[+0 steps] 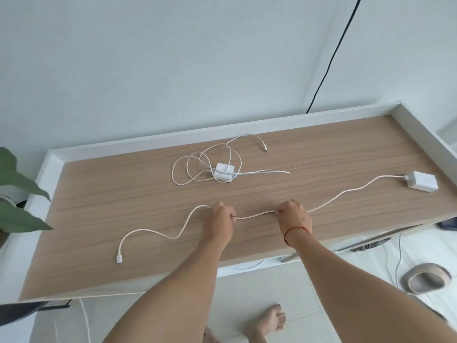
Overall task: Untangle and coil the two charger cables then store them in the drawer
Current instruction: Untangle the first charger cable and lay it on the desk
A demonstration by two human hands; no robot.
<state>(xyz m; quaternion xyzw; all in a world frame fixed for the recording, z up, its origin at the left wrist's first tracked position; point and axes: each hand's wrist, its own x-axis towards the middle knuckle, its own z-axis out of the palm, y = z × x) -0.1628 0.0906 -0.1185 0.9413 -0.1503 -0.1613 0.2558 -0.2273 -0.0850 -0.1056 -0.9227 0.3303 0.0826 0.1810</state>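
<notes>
A long white charger cable (254, 215) lies stretched across the wooden desktop (99, 194). Its plug end (119, 258) is at the front left and its white power adapter (422, 180) at the right. My left hand (222, 219) pinches the cable near its middle. My right hand (294, 216), with a red thread on its wrist, pinches it a short way to the right. A second white cable (205, 162) lies in loose tangled loops around its own adapter (224, 171) further back on the desk.
The desk has a raised white rim (247, 122) at the back and sides. Green plant leaves (17, 189) hang over the left end. A black cord (331, 58) runs down the wall. A slightly open drawer (376, 240) shows under the front right edge.
</notes>
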